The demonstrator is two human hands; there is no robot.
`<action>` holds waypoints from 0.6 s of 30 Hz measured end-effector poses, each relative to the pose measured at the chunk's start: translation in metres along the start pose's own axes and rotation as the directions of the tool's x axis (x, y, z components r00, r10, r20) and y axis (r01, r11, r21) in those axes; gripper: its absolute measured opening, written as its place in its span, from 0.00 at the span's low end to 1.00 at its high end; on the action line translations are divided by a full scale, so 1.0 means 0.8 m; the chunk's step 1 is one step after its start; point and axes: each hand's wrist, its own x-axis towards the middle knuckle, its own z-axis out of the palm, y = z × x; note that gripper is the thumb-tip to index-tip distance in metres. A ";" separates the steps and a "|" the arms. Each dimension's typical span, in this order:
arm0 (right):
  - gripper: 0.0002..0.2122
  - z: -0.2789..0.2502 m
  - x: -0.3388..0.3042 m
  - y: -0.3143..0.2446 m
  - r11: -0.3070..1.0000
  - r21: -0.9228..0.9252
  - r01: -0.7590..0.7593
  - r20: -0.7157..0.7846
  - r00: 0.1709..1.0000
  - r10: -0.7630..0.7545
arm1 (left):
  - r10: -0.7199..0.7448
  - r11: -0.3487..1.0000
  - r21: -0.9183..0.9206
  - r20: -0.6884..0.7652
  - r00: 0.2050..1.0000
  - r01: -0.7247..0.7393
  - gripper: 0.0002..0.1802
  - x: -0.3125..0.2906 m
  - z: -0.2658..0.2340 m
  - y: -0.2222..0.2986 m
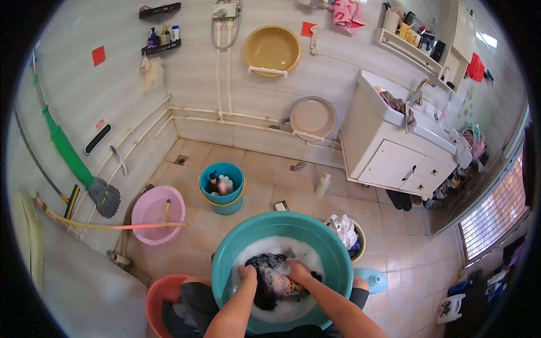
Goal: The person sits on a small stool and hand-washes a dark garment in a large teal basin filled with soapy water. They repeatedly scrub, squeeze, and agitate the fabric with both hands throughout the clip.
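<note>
Between my knees stands a large teal basin [226, 248] of foamy, soapy water. A wet black garment [270, 288] with a patterned orange-grey patch lies bunched in the suds. At its left side my left hand [247, 274] is closed on the dark cloth. My right hand [298, 272] grips the same garment on the right, near the patterned patch. Foam and fabric hide some of my fingertips.
A pink basin [141, 211] and a blue bucket [228, 209] of bottles stand beyond on the left. The red tub [153, 301] with dark cloth sits at lower left. Right of my basin is a laundry-filled container [360, 236]. A white washbasin cabinet [389, 163] stands far right.
</note>
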 end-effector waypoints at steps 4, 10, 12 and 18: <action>0.25 -0.042 -0.001 -0.036 0.655 0.665 -0.358 0.186 0.929 0.319 | 0.084 0.965 -0.260 0.163 0.983 -0.039 0.23 -0.004 -0.006 -0.003; 0.28 -0.069 -0.095 -0.180 0.449 0.892 0.050 0.033 0.984 -0.176 | -0.034 0.772 -0.354 0.807 0.589 0.529 0.29 -0.050 -0.011 0.044; 0.24 -0.069 -0.110 -0.210 0.720 0.450 0.528 -0.403 0.840 -0.363 | -0.049 0.797 -0.294 0.840 0.541 0.528 0.27 -0.043 -0.016 0.036; 0.19 -0.047 -0.056 -0.172 0.940 0.317 0.127 -0.301 0.953 -0.027 | -0.233 0.914 -0.097 0.669 0.706 0.394 0.23 -0.021 0.003 -0.019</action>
